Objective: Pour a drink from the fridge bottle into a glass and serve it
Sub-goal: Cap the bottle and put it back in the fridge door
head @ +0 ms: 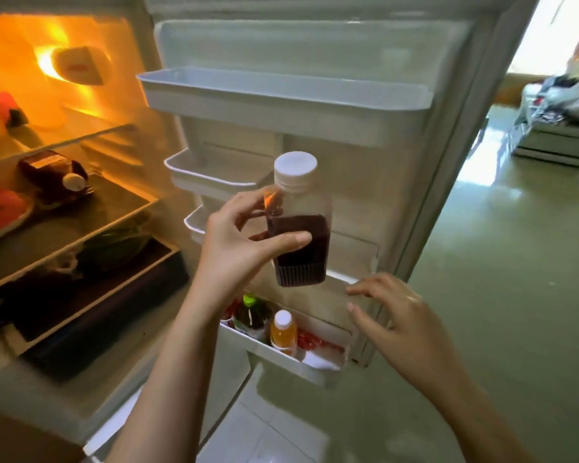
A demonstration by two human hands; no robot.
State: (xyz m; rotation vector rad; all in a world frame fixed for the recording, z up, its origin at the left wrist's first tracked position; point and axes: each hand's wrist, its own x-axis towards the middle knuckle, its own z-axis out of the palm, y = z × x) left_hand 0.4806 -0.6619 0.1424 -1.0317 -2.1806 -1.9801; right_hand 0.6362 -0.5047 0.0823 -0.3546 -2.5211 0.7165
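My left hand point(234, 242) holds a clear square bottle point(306, 259) with a white cap, about half full of a dark red drink, upright in front of the open fridge door point(398, 162). Thumb and fingers wrap the bottle's left side. My right hand point(401, 315) hovers with fingers spread near the door's outer edge, beside the lower door shelf point(281, 354), holding nothing. No glass is in view.
The lower door shelf holds a green-capped bottle point(253, 312), an orange-juice bottle point(283, 332) and red packets. Fridge shelves at left carry a dark bottle lying down point(54, 177), a plate of watermelon point(4, 212) and greens. Glossy floor point(515, 262) stretches right toward a room.
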